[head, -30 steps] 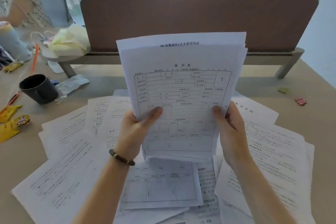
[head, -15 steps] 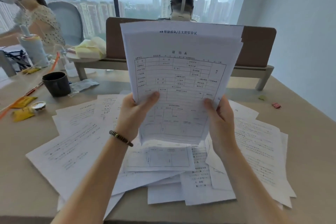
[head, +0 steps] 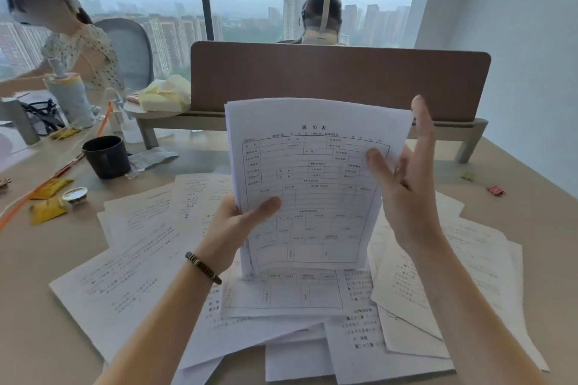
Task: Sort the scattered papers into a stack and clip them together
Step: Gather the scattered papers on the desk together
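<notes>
Desk (head: 40, 306): left hand (head: 233, 222) grips upright stack (head: 312, 184) (right hand (head: 406, 194) spread).

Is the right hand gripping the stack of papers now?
No, the right hand is open with straight fingers beside the stack, which only the left hand holds.

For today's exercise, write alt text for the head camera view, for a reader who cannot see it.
A person's left hand grips an upright stack of papers standing on a desk, while the open right hand is beside its right edge. More loose sheets lie scattered below, with a black mug at left.
</notes>
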Motion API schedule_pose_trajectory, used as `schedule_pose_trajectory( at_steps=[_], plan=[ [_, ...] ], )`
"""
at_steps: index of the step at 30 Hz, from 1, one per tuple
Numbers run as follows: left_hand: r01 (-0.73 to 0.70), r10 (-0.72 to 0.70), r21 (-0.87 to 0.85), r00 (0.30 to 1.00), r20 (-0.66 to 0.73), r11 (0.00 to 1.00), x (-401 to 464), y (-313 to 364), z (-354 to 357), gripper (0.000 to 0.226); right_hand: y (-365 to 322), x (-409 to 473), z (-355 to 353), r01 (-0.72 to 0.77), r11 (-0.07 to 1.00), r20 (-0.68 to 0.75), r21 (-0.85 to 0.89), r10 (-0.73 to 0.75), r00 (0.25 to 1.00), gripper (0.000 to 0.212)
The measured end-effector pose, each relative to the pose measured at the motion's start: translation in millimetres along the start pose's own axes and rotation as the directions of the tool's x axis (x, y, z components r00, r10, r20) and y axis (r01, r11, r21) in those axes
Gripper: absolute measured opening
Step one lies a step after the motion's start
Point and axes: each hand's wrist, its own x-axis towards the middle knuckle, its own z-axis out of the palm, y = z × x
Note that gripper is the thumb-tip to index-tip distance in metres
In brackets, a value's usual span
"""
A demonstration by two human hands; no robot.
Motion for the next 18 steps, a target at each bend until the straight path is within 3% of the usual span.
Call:
schedule_pose_trajectory(
  at_steps=[2,5,8,10,14,18],
  plan=[
    [-0.020,0.020,0.016,0.999,0.027,1.000,3.0,-0.7,-2.9,0.035,-0.3,10.6,3.4,0.124,0.983,-0.005,-0.138,-0.125,0.992,0.074],
    [-0.040,0.040,-0.024,0.999,0.020,0.999,7.0,-4.1,-6.0,0.029,6.9,22.1,4.5,0.259,0.913,0.053,-0.317,-0.255,0.965,0.056],
    [-0.041,0.042,-0.081,0.999,0.008,0.996,9.3,-10.2,-4.1,0.029,12.6,28.5,6.3,0.283,0.881,0.031,-0.379,-0.294,0.955,0.039],
    [-0.047,0.047,-0.111,0.999,-0.004,0.993,8.9,-11.7,-0.3,0.031,13.4,31.8,10.2,0.265,0.890,-0.038,-0.372,-0.300,0.953,0.045],
    [-0.069,0.066,-0.112,0.997,-0.027,0.991,8.5,-7.6,6.4,0.029,19.8,30.8,10.1,0.058,0.998,-0.132,0.007,-0.057,0.990,0.076],
    [-0.065,0.061,-0.078,0.996,-0.059,0.995,8.5,-6.7,9.8,0.029,51.6,7.7,-5.4,-0.239,0.963,-0.055,0.122,0.247,0.967,0.045]
  ],
)
